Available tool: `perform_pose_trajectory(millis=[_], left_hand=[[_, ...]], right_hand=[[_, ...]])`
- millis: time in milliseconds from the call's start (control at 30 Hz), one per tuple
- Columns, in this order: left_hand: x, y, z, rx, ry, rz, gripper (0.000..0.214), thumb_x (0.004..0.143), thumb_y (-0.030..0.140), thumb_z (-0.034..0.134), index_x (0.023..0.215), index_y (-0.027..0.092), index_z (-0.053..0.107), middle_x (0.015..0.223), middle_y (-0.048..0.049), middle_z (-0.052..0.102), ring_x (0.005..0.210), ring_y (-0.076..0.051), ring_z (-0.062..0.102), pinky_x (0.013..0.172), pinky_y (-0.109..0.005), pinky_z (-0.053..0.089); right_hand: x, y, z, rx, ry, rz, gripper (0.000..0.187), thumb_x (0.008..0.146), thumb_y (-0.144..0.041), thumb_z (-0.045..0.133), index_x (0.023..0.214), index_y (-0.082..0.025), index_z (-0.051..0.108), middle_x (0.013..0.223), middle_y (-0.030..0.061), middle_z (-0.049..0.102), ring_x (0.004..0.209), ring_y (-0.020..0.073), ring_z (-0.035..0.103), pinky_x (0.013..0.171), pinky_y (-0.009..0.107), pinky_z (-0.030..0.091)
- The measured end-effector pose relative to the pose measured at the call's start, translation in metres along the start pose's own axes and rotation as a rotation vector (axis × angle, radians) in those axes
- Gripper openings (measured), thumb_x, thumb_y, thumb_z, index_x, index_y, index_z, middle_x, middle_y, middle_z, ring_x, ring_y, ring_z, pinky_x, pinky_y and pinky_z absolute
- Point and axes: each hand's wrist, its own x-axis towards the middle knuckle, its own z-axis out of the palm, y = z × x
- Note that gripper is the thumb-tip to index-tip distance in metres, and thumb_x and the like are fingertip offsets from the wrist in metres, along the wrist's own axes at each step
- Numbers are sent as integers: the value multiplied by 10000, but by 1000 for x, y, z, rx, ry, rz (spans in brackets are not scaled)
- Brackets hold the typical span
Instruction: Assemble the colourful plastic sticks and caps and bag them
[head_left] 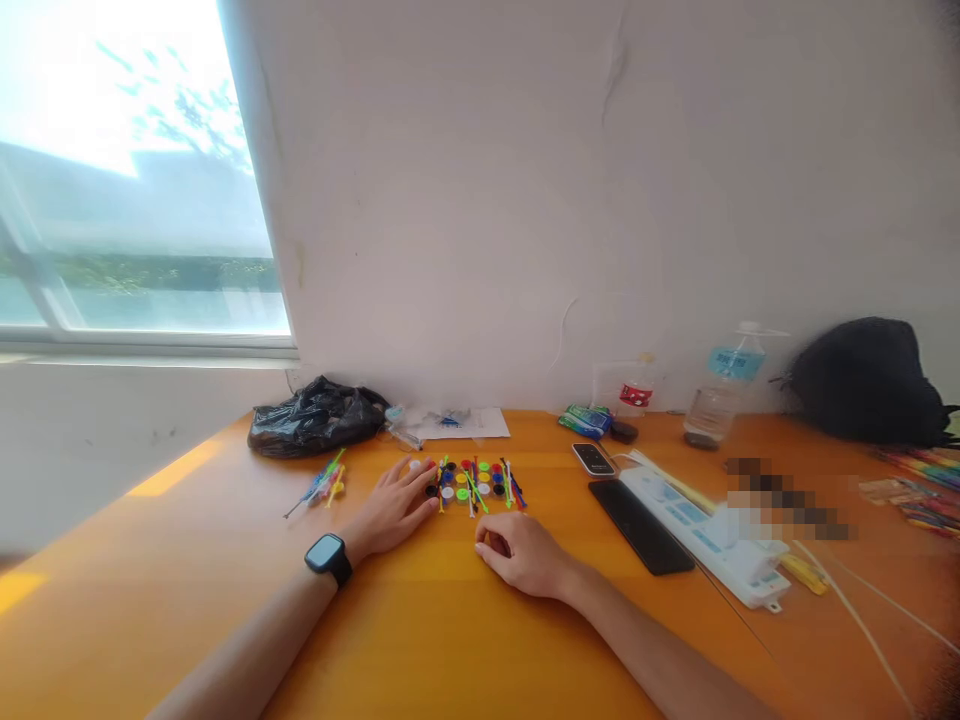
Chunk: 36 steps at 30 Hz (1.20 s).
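Note:
My left hand (394, 505), with a dark watch on its wrist, lies with fingers stretched out. Its fingertips reach the left edge of a cluster of small round coloured plastic pieces (463, 495). These pieces are set in rows; thin coloured plastic sticks (508, 482) with wider ends lie across them. Just in front of the cluster, to the right, my right hand (525, 555) rests on the table, its fingers curled in. Nothing shows in the hollow of that fist. Another small pile of coloured sticks (330, 482) sits left of my left hand.
A black plastic bag (319, 418) and a white sheet (487, 423) lie at the back. To the right are a black phone (641, 527), a small white device (593, 460), a white power strip (675, 515) with cables, a water bottle (720, 390) and a black bag (862, 385).

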Motion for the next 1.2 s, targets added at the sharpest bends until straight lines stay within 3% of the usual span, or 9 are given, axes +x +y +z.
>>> perform_pose_trajectory(millis=[533,800,1033,1200], left_hand=[[0,8,-4,-1,93,49,450,1062,539,442,1443,353,592,1528,-66,521,1494,-354,352,1243,-598,329],[0,11,-5,4,98,44,430,1049,534,473,1410,341,607,1538,-70,506,1477,-371,359,1225,-617,345],[0,19,-5,19,115,90,308,992,514,583,1210,322,684,1495,-68,551,1425,-371,406,1200,-613,380],[0,26,-7,24,120,102,280,985,503,597,1170,314,687,1468,-67,569,1391,-365,430,1172,-585,409]], right_hand=[[0,-5,-3,11,-18,24,86,933,-242,623,913,-207,699,768,-4,671,678,135,554,638,247,343],[-1,-4,-1,22,-12,24,72,928,-238,619,906,-211,683,757,-11,663,669,133,557,623,245,339],[-1,-4,-2,2,-15,17,89,934,-247,623,913,-208,700,764,1,669,686,145,567,639,250,344],[-1,-5,-3,11,-8,5,88,933,-249,619,905,-212,694,761,-3,668,678,141,560,629,246,339]])
